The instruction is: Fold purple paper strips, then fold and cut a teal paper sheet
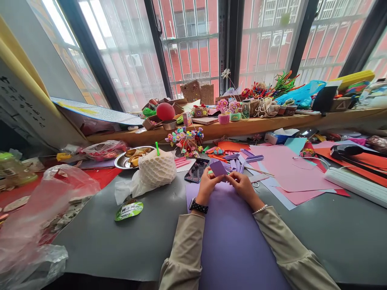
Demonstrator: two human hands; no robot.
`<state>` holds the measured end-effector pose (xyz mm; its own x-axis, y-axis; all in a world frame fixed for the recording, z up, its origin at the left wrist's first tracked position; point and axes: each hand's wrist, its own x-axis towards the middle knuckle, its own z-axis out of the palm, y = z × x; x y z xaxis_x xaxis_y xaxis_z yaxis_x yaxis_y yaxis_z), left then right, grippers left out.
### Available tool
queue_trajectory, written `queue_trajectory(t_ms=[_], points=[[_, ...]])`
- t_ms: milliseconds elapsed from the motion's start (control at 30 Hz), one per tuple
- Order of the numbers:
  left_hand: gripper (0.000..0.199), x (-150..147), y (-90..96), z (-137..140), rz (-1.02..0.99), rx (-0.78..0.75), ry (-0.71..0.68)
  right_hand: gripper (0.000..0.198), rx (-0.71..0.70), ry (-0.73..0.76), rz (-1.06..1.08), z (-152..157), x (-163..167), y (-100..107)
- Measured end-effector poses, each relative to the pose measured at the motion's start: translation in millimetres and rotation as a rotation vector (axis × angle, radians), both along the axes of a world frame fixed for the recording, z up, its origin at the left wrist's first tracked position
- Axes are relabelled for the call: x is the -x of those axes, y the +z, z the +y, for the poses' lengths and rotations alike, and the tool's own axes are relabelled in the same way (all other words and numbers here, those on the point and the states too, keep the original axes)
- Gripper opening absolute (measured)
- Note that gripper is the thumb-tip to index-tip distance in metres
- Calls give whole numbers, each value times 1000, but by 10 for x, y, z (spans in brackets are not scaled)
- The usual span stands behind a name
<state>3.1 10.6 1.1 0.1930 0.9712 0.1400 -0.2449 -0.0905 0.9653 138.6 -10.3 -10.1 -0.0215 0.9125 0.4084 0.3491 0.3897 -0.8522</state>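
Note:
Between my two hands, above the far end of a large purple sheet (pixel 236 237), is a small piece of purple paper (pixel 217 168). My left hand (pixel 208 184), with a dark watch on its wrist, grips the piece from the left. The fingers of my right hand (pixel 242 186) are closed at its lower right edge. Just beyond lie several folded purple paper strips (pixel 237 162) in a loose heap. A dark phone (pixel 196 170) rests to the left of my left hand. Scissors, of which the handle loops (pixel 255 184) show, lie right of my right hand.
Left stands a foam-netted coconut (pixel 157 169) with a green straw, before a metal plate (pixel 120 163). Pink sheets (pixel 284 167) and a white power strip (pixel 356 186) lie right. A plastic bag (pixel 57 193) covers the left side. Crafts crowd the wooden sill (pixel 256 123).

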Motion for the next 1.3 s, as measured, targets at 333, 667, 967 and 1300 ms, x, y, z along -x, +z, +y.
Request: queue_trajectory(t_ms=[333,667,967,1300], points=[[56,2,-3,1,2,22,-55,30,-22,-26,62,-1,-20,23],[46,25,51,-24,-71,33,-5,27,10,73,17,20,2,-11],[39,76,91,-2,-193,68,220,22,49,27,133,42,-31,-17],[27,56,31,27,-204,135,195,33,81,-41,205,27,-29,11]])
